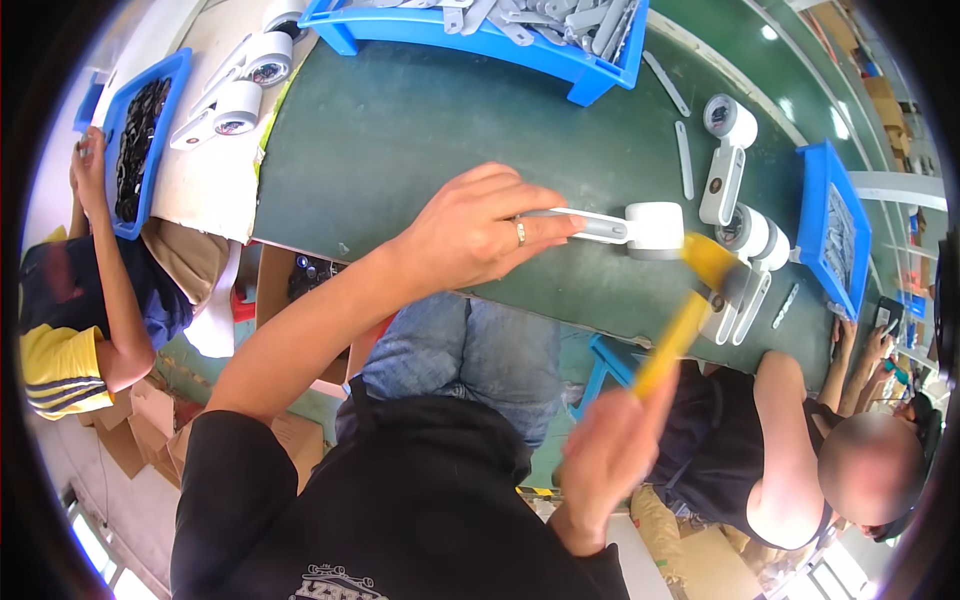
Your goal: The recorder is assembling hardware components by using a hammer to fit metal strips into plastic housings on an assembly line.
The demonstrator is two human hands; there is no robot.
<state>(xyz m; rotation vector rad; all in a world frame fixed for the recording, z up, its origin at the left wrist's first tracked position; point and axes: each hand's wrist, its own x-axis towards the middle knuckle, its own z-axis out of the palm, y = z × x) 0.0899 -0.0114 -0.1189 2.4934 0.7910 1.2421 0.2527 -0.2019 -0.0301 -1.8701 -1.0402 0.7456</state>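
Observation:
My left hand (490,222) is closed round the handle of a white handheld fan (655,228), a cylinder-headed unit lying sideways over the green tabletop. Its round head points right, away from my fingers. A yellow hammer (668,345) is gripped in my right hand (612,455), which is smeared by motion. The hammer's yellow and black head is close to the right side of the fan's head; whether they touch I cannot tell. Beyond it stand several similar white fans (722,185) with round open heads, partly hidden by the hammer.
The green table (400,130) carries a blue bin (480,45) of grey strips at the back and loose strips (684,160). A blue tray (832,235) is at right. Co-workers sit on both sides; the left one's hand (90,165) is by a blue tray (180,85) of black parts.

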